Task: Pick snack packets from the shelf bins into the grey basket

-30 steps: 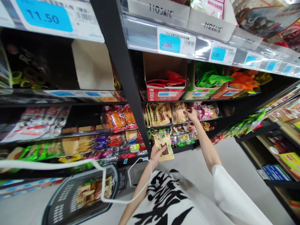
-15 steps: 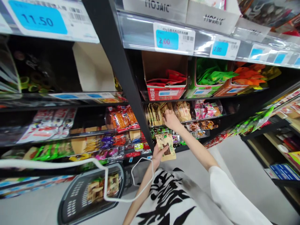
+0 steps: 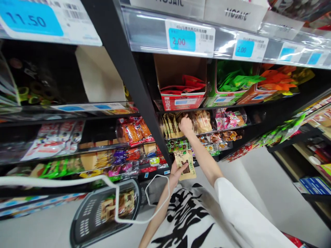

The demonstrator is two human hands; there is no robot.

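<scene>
My left hand [image 3: 176, 171] is closed on a tan snack pouch [image 3: 184, 165], its thumb across the front over a dark brown picture. The pouch is upright in front of the lower shelves. Up on the shelf behind, my right hand [image 3: 186, 124] has its fingers curled down among tan snack pouches. Upright tan pouches [image 3: 170, 125] stand just left of it, and a paler bunch of pouches [image 3: 202, 121] lies close on its right. What the right fingertips grip is hidden behind the hand.
A grey basket [image 3: 85, 210] with tan packets in it is at the lower left. A white cable [image 3: 118, 203] loops across the view. Overhead runs a shelf edge with price tags [image 3: 190, 38]. A red box [image 3: 181, 102] of packets sits above my right hand.
My right hand has sunk slightly deeper among the pouches, its fingers more curled. The left hand still holds its pouch, slightly lower. The view has shifted a little.
</scene>
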